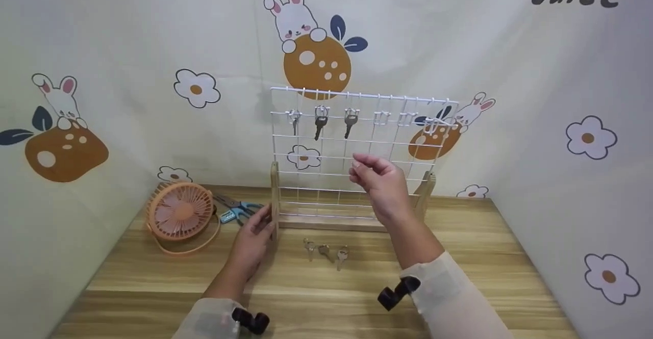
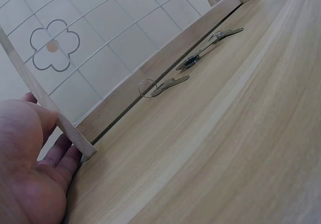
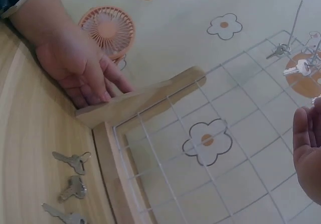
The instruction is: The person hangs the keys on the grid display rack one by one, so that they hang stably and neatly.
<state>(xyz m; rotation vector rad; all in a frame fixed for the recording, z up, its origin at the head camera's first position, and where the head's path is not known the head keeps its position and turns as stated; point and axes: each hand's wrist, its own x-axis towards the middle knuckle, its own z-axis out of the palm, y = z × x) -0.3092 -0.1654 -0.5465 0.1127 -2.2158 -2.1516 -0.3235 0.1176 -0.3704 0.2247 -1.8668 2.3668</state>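
Note:
My left hand (image 1: 253, 242) grips the wooden side post (image 1: 275, 191) of a white wire grid rack. The left wrist view shows the thumb on one side of the post (image 2: 37, 86) and fingers behind it. Three keys hang from hooks near the top left: one key (image 1: 294, 125), a middle key (image 1: 320, 122) and another key (image 1: 350, 123). Bare white hooks (image 1: 381, 118) continue to the right. My right hand (image 1: 385, 191) is raised before the grid below the hooks, fingers loosely bent, nothing visible in it. On the table, three keys with rings (image 1: 325, 251) lie before the rack's wooden base (image 1: 331, 224).
An orange fan (image 1: 181, 211) stands left of the rack. Blue-handled pliers (image 1: 237, 211) lie between the fan and my left hand. The wood-grain table (image 1: 153, 288) meets a patterned backdrop (image 1: 229, 140) behind the rack and at both sides.

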